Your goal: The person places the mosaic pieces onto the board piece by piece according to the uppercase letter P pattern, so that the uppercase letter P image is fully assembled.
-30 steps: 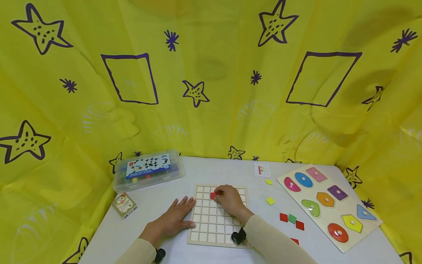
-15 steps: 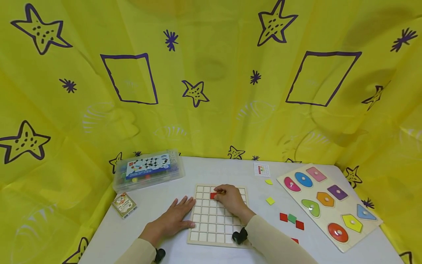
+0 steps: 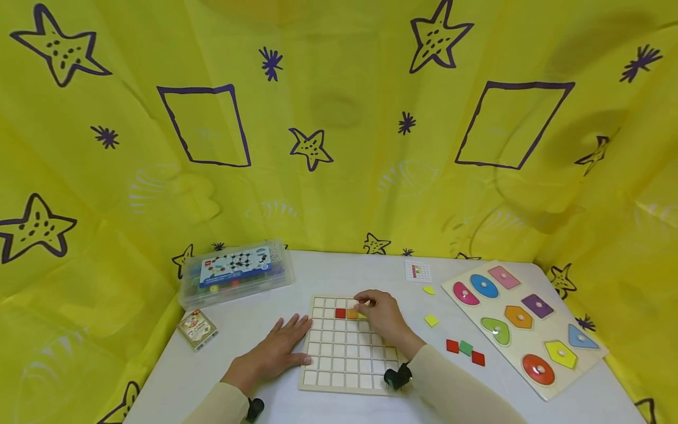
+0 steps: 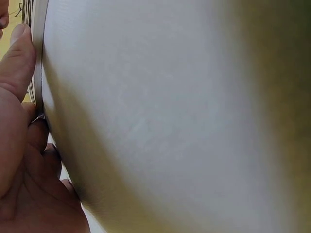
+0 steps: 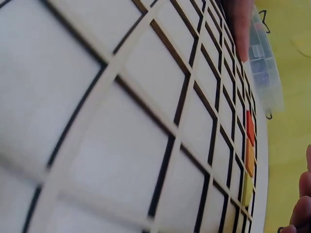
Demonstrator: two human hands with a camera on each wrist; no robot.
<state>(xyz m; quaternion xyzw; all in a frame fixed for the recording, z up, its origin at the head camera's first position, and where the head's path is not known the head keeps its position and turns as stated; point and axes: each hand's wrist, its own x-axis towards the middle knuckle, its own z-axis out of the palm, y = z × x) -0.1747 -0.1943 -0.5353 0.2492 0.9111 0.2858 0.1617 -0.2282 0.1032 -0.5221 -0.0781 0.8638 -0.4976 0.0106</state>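
Observation:
A wooden grid board [image 3: 339,388] lies on the table. In its second row from the far edge sit a red square tile [image 3: 341,313], an orange tile [image 3: 352,314] and a yellow tile [image 3: 362,316], side by side. The yellow one is partly hidden under my right hand [image 3: 385,315], whose thumb and fingertips hover over it. In the right wrist view, its fingers [image 5: 303,204] show apart from the tiles, with nothing seen between them. My left hand [image 3: 278,350] rests with fingers spread along the board's left edge, the thumb [image 4: 19,63] against the rim.
Right of the board lie a yellow quarter-round piece [image 3: 429,290], a yellow square [image 3: 431,320], a green tile [image 3: 465,348] and red tiles [image 3: 478,358]. A pattern card [image 3: 418,271], shape puzzle [image 3: 508,297], clear plastic case [image 3: 238,288] and small box [image 3: 198,330] surround it.
My right hand has moved right, off the red tile, uncovering the orange tile and part of the yellow one. The left hand keeps its place. One loose red tile is now hidden by the sleeve.

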